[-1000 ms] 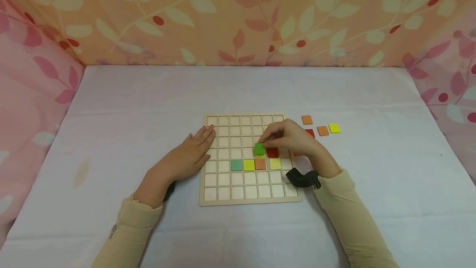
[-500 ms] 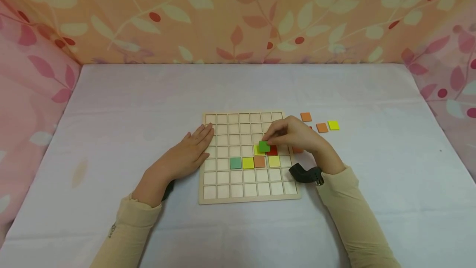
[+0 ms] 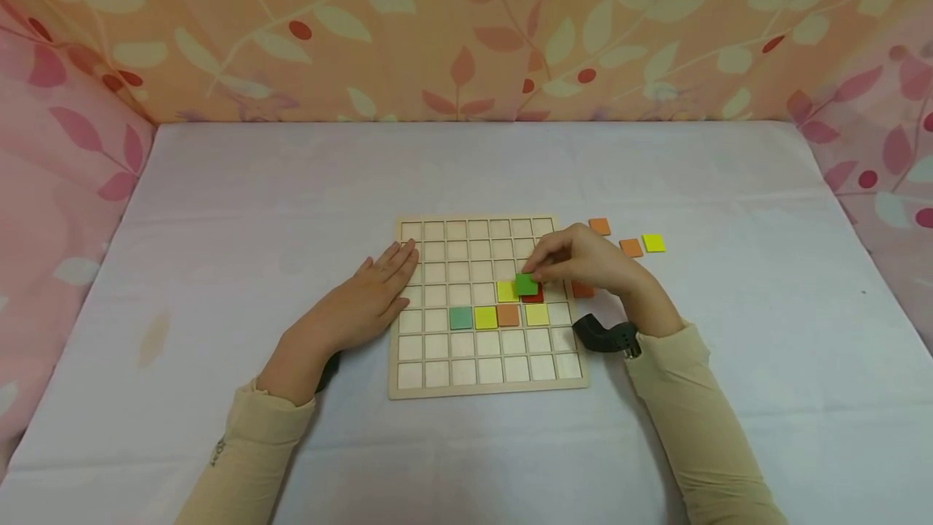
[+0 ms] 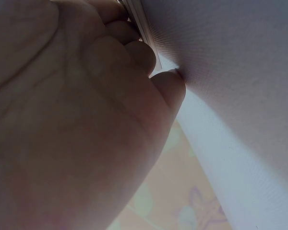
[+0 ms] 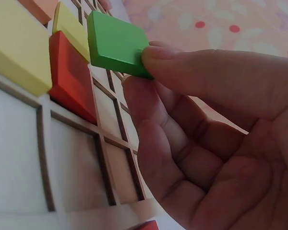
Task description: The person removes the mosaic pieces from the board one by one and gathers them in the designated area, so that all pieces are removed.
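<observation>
In the head view a wooden grid board (image 3: 437, 347) lies on the white cloth. My right hand (image 3: 594, 262) pinches a green square tile (image 5: 116, 42) between thumb and fingers, raised over the red tile (image 5: 72, 79) in the board. A yellow tile (image 3: 506, 292) sits left of the red one. One row nearer lie a teal tile (image 3: 461, 317), a brighter yellow tile (image 3: 485, 317), an orange tile (image 3: 508, 315) and a pale yellow tile (image 3: 537, 314). My left hand (image 3: 368, 298) rests with extended fingers on the board's left edge; its palm (image 4: 86, 120) fills much of the left wrist view.
Right of the board lie loose tiles: an orange one (image 3: 599, 226), a second orange one (image 3: 630, 248), a yellow one (image 3: 653, 243) and a reddish-orange one (image 3: 583, 290) partly under the right wrist. Patterned curtains (image 3: 466, 31) close off the back and sides.
My right hand has carried the green tile a little rightward, from above the yellow tile to above the red one. The left hand stays on the board's edge.
</observation>
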Tool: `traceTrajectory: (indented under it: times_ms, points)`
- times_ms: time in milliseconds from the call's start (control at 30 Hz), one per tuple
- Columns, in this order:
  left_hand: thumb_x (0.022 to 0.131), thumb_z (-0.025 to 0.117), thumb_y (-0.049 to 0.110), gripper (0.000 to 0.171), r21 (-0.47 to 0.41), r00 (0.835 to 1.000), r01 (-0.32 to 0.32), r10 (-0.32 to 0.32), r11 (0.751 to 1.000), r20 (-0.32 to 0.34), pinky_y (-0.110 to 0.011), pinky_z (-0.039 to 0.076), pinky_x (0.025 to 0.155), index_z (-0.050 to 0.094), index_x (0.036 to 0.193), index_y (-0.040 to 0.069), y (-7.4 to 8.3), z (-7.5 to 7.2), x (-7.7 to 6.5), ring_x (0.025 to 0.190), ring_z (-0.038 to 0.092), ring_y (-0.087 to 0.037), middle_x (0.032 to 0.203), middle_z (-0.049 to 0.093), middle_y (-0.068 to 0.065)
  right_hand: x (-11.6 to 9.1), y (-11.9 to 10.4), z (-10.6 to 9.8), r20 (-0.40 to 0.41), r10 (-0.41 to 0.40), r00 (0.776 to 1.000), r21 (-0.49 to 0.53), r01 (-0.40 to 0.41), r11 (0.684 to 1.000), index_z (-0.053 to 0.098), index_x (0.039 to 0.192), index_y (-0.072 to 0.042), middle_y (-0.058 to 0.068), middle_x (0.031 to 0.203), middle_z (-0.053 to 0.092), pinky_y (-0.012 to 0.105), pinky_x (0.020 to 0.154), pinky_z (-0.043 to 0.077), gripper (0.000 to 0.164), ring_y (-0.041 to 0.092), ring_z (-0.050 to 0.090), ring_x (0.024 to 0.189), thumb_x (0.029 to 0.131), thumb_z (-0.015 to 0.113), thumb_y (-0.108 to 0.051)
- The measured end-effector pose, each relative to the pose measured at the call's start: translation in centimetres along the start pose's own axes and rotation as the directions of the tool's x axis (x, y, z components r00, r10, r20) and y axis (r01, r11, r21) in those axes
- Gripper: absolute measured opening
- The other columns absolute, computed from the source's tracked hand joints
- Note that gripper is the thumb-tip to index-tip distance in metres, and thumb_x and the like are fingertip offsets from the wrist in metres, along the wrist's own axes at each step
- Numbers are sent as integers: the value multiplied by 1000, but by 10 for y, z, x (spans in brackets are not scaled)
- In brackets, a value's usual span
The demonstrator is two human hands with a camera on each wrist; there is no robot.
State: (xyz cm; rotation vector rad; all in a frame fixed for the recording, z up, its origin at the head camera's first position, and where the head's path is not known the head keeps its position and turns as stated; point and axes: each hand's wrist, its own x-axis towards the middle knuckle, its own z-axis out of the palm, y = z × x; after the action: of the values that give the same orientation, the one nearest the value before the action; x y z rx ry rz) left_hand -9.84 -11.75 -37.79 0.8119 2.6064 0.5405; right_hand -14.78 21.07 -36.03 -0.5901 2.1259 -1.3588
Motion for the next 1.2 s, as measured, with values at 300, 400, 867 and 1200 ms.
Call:
traceTrajectory:
  times_ms: [300,400,867,1200]
  points:
    - [100,45,17,61,3,1000,-7,7,1000,-6,-53,12,112,13,150,-1,-1,1,0,144,3,-28,157,5,-13,-2,4,-6,-12,13,1000,-35,-13,999,74,90,0,9,93,69,25,73,51,9,18,61,85,82,70,2]
    - [100,45,17,61,0,1000,-7,7,1000,-11,-53,12,112,14,150,-1,-2,2,0,144,3,-28,157,5,-13,-3,4,-7,-6,28,1000,-29,-28,999,73,90,1,10,94,69,25,72,51,9,17,60,83,82,70,2]
    - [100,44,16,61,2,1000,-12,12,1000,-12,-53,12,112,14,150,-1,-1,2,0,144,3,-28,157,6,-13,-6,9,-14,0,20,1000,-36,-20,999,73,91,1,8,94,69,24,69,51,10,16,62,78,81,71,1]
    - [100,45,17,61,8,1000,-16,16,1000,-14,-52,12,112,14,150,-1,-1,1,0,144,4,-29,157,6,-13,-8,5,-15,-3,52,999,-48,-52,998,74,91,-1,10,96,68,25,68,49,10,17,60,78,81,71,0]
